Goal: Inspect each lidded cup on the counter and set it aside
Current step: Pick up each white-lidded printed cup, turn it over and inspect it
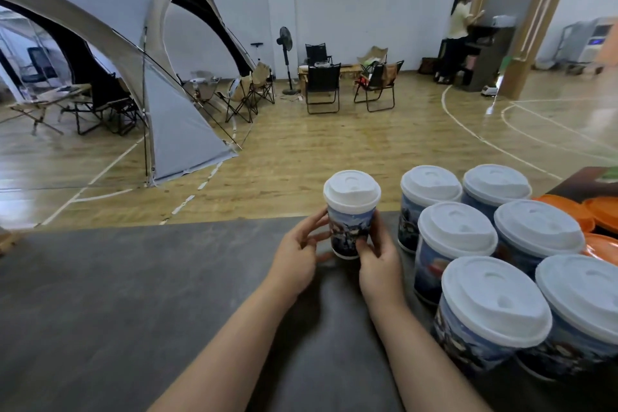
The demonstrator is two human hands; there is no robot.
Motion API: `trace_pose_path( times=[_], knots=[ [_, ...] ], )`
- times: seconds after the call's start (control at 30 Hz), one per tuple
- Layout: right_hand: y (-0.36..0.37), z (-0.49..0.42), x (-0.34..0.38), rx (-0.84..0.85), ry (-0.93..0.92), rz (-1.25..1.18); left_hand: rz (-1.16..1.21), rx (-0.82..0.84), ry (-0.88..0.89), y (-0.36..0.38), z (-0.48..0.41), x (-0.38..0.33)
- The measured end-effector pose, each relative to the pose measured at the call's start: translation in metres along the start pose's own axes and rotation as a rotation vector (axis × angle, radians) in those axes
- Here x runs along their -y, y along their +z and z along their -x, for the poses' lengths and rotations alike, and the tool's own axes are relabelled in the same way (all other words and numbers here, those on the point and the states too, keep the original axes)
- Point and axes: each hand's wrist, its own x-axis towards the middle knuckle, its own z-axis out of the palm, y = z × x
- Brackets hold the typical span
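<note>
One lidded cup (351, 227) gripped by left hand (297, 259), right hand (379, 264) — six others (456, 234) beside

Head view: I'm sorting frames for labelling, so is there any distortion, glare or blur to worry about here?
In the head view, wide-angle bending tilts the pillar and swells the nearest cups; glare streaks the wooden floor at right; a soft shadow darkens the middle of the counter; the held cup reads fairly sharp; the far person is blurred.
</note>
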Motion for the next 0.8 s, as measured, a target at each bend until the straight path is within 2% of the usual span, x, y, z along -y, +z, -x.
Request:
trace_pose_path(
  times=[0.37,0.8],
  knots=[
    [-0.005,0.001,-0.005,-0.172,-0.036,0.135,0.002,0.058,-0.014,0.02,-0.008,0.003],
    [-0.004,0.015,0.002,-0.181,-0.007,0.241,0.022,0.023,-0.029,0.027,0.0,0.005]
  ],
)
